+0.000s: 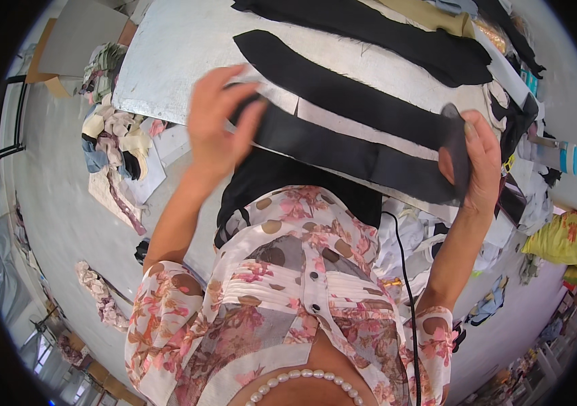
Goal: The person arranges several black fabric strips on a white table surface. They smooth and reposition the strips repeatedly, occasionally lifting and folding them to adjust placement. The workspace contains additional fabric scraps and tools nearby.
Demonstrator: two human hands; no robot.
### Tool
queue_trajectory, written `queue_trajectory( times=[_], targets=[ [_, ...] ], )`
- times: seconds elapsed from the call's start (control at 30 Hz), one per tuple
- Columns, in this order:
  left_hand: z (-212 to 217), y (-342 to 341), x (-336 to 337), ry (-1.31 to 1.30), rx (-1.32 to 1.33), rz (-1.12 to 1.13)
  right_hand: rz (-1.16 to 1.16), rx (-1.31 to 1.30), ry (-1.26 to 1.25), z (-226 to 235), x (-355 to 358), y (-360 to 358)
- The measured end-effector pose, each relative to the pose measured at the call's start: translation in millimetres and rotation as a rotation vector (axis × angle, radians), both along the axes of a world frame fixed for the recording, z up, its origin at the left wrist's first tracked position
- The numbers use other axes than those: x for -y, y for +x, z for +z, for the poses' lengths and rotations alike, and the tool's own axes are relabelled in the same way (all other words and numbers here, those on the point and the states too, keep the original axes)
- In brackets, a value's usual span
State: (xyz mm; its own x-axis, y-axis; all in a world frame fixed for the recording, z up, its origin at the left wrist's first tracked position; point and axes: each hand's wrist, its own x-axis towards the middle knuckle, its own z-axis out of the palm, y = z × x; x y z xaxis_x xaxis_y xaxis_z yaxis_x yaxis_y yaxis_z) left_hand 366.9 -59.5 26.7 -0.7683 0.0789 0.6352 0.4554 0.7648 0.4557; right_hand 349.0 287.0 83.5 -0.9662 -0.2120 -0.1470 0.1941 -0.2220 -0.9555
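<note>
A long dark grey cloth strip (pixel 332 141) is stretched between my two hands along the near edge of the table. My left hand (pixel 219 118), slightly blurred, has its fingers curled round the strip's left end. At the other end, my right hand (pixel 479 159) pinches the cloth between thumb and fingers, and a sheer dark flap stands up there. Just beyond lies a curved black fabric strip (pixel 349 96), flat on the table, its right end passing behind the raised flap. Farther off is a wider black fabric piece (pixel 383 42) with frayed edges.
The pale tabletop (pixel 167 57) has a near-left edge beside heaped fabric scraps (pixel 116 139). Khaki cloth (pixel 430 15) lies at the far right. A black cable (pixel 407 284) hangs by my right side. A yellow bag (pixel 562 238) sits right, among more scraps.
</note>
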Motion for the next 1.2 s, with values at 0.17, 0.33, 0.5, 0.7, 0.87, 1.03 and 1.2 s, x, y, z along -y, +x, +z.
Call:
queue_trajectory(
  times=[0.17,0.33,0.5,0.7,0.87,1.03,1.2],
  targets=[
    [1,4,-72,0.088,0.214,-0.593,0.097,-0.064,0.116,10,30,-22],
    [-16,9,-87,-0.106,0.329,-0.725,0.003,-0.123,0.376,-19,11,-33],
    [-27,11,-89,-0.128,0.239,-0.716,0.049,-0.148,1.013,-31,-25,-12],
    [-29,15,-83,-0.083,0.202,-0.666,0.492,-0.934,1.176,8,30,9],
    [-33,13,-77,-0.067,0.184,-0.653,0.784,-0.934,1.239,-8,45,4],
    [-38,13,-75,-0.051,0.185,-0.659,0.898,-0.94,1.267,-12,44,0],
    [-41,12,-74,-0.058,0.198,-0.66,0.918,-0.968,1.313,-15,34,4]
  ],
)
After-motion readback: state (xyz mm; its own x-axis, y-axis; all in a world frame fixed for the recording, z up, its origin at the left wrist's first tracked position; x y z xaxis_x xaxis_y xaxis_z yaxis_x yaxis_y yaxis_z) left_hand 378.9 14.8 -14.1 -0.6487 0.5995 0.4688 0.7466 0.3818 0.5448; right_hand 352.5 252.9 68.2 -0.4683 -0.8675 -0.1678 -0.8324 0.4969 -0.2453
